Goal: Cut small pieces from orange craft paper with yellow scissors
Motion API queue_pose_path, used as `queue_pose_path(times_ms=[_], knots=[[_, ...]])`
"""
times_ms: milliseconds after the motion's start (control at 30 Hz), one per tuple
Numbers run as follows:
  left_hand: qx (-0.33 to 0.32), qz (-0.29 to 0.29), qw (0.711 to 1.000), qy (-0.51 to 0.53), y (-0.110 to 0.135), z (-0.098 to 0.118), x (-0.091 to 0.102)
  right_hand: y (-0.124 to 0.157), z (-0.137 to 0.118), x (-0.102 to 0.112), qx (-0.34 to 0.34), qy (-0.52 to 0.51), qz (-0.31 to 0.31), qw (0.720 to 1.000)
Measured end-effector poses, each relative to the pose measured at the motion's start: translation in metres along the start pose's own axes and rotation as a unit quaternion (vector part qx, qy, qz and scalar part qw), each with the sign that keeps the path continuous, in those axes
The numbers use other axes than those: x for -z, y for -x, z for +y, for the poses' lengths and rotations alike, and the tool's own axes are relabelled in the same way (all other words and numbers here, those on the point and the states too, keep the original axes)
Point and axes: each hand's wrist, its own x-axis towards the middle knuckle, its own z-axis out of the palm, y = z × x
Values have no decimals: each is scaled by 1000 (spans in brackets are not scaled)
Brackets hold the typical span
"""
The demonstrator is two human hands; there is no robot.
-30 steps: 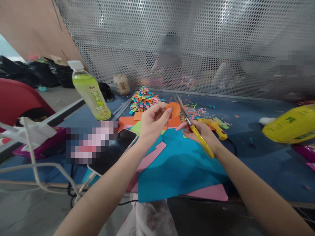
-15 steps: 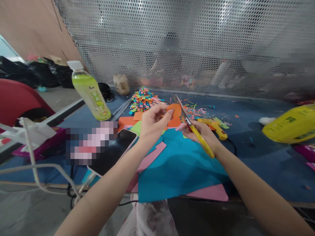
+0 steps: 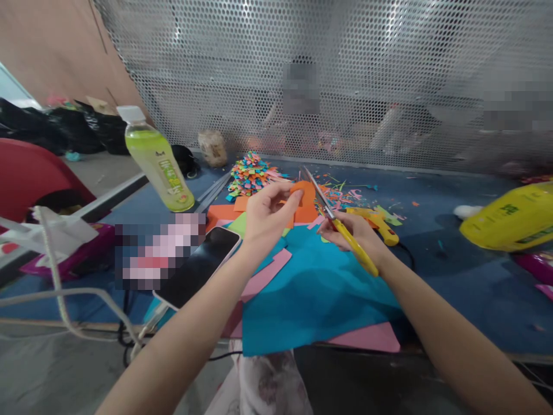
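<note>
Between thumb and fingers, my left hand (image 3: 274,210) pinches a piece of orange paper (image 3: 307,195) with a rounded edge. My right hand (image 3: 356,233) grips yellow-handled scissors (image 3: 352,242), their blades pointing up and away beside the paper's right edge. Whether the blades touch the paper I cannot tell. Below both hands lies a large blue sheet (image 3: 311,305), with pink paper (image 3: 371,339) under it and a pink strip (image 3: 272,274) at its left. Behind my left hand stands a heap of small multicoloured paper pieces (image 3: 250,176).
A tilted green drink bottle (image 3: 158,164) and a phone (image 3: 199,268) are on the left. A yellow glue gun (image 3: 382,227) lies right of my right hand, near paper scraps (image 3: 341,196). A yellow bottle (image 3: 510,219) is far right. A perforated metal panel (image 3: 242,75) bounds the table's back.
The scissors and the orange paper have shifted very slightly; the blades look a little closer together. Both hands keep their hold.
</note>
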Motion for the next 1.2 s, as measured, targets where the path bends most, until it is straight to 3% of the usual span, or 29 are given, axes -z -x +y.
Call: queue_pose_path(times_ms=[800, 1033, 1133, 1200], knots=[[-23, 9, 999, -42, -3, -6, 5, -2, 11, 7, 24, 48, -28, 998], [-15, 11, 999, -51, -5, -12, 6, -5, 13, 9, 3, 61, -29, 998], [4, 0, 998, -65, -6, -17, 5, -14, 18, 16, -36, 83, 8, 996], [29, -13, 997, -68, -6, -21, 5, -21, 23, 24, -42, 180, 69, 980]])
